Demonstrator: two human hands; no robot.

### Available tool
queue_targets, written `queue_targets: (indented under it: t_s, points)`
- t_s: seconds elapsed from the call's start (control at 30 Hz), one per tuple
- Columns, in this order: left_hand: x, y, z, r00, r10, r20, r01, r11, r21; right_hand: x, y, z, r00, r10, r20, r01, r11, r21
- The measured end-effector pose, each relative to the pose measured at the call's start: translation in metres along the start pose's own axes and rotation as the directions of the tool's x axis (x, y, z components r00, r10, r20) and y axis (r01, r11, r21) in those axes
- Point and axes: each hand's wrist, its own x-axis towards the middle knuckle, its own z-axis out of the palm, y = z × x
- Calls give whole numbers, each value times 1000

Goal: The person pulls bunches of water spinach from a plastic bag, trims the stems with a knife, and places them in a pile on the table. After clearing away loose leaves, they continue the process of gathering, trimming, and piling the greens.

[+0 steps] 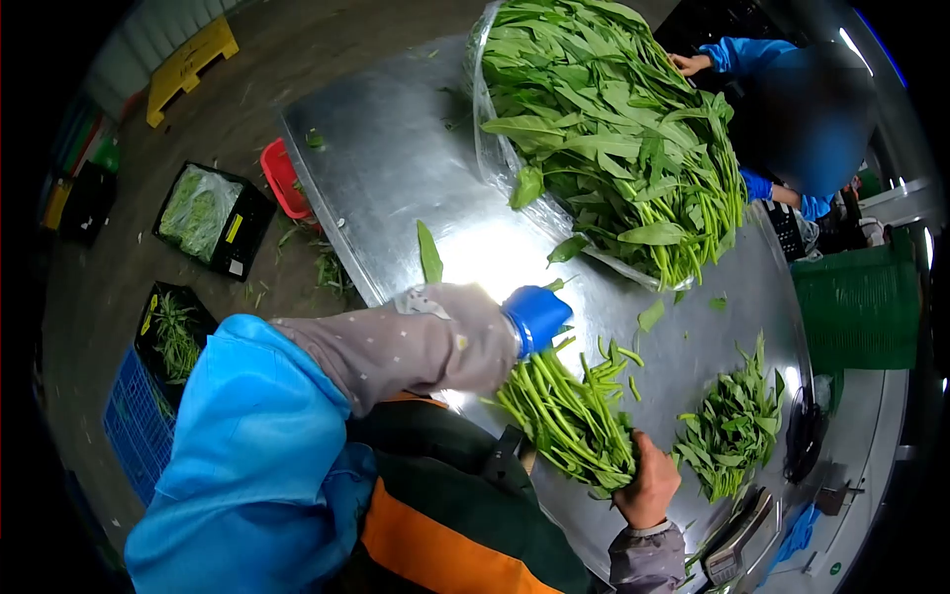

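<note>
A bunch of water spinach [569, 411] lies on the steel table just in front of my body, its pale stem ends fanned toward the table's middle. My bare right hand [648, 483] is wrapped round the leafy end of this bunch. My left hand [537, 315], in a blue glove, is closed just above the stem ends. Its fingertips are hidden, and I cannot make out what it holds. Several short cut stems [621, 354] lie beside the bunch. Right of it sits a smaller heap of water spinach [734, 431].
A big pile of water spinach [604, 129] in clear plastic covers the far side of the steel table [371, 129]. A co-worker in blue sleeves [752, 54] touches it. A scale [737, 544] stands lower right. Crates of greens [213, 218] and a red basin [285, 178] are on the left.
</note>
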Motion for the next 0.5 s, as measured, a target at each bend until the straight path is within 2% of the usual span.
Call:
queue_targets:
  t_s: [0.07,0.1,0.13,0.17,0.2,0.23,0.27,0.3,0.33,0.37,0.4,0.43,0.47,0.5]
  points:
    - [9,-29,-1,997,-56,-52,63,987,146,-1,3,-3,997,56,-54,-52,996,76]
    - [2,-25,-14,993,41,-111,-23,987,156,-1,2,-7,984,174,-24,-166,967,196]
    - [2,-22,-18,998,62,-23,-66,938,-340,0,3,-9,967,252,29,-246,903,352]
    - [1,-9,-19,984,-23,179,137,740,-659,1,4,-11,943,309,126,-327,778,537]
    - [-5,14,-24,922,-23,387,360,419,-833,4,6,-13,912,339,233,-401,610,684]
    - [-5,18,-15,876,20,481,438,382,-814,7,10,-15,896,296,331,-439,471,765]
    - [-6,20,-14,892,68,446,348,526,-776,5,23,-13,840,267,473,-543,415,730]
    - [-8,24,-17,905,117,409,241,651,-720,-1,35,-9,819,205,536,-572,364,735]
    - [-6,20,-22,879,138,457,272,642,-717,-11,47,-5,794,140,591,-602,312,735]
    - [-3,14,-30,849,158,504,305,634,-711,-24,58,-2,791,111,601,-591,390,706]
    - [-2,7,-35,815,177,552,340,626,-702,-45,67,0,683,227,694,-727,119,676]
    - [-4,-4,-35,865,255,432,328,364,-872,-56,77,0,619,203,759,-766,-61,640]
    - [3,-24,-36,900,270,344,299,192,-935,-68,84,3,593,197,780,-767,-157,623]
    - [8,-32,-48,919,176,353,340,100,-935,-71,84,4,602,196,774,-755,-177,631]
